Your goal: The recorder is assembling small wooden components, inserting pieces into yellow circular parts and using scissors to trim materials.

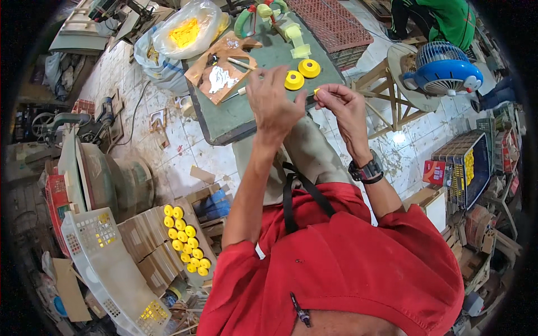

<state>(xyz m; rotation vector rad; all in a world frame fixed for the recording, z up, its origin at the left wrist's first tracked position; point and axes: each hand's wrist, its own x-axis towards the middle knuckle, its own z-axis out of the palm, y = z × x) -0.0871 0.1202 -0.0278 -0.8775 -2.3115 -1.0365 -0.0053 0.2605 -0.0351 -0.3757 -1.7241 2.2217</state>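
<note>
My right hand [347, 109] pinches a small yellow piece [316, 91] between thumb and fingertips, over the near edge of the green-topped table [224, 120]. To its left my left hand [274, 103] is raised with the fingers apart, and nothing shows in it. Just beyond my hands lie two yellow discs with dark centre holes, the nearer disc [294, 80] and the farther disc [309, 68]. Left of my left hand is a wooden board [197, 71] bearing a patch of white paste [221, 80] and a pale stick [241, 64].
At the far left a clear plastic bag [208, 35] holds yellow pieces. A blue fan [445, 75] stands on a wooden stand at right, with a person in green [448, 22] beyond. Several yellow knob-like pieces [193, 242] sit at lower left, beside a white plastic basket [106, 263].
</note>
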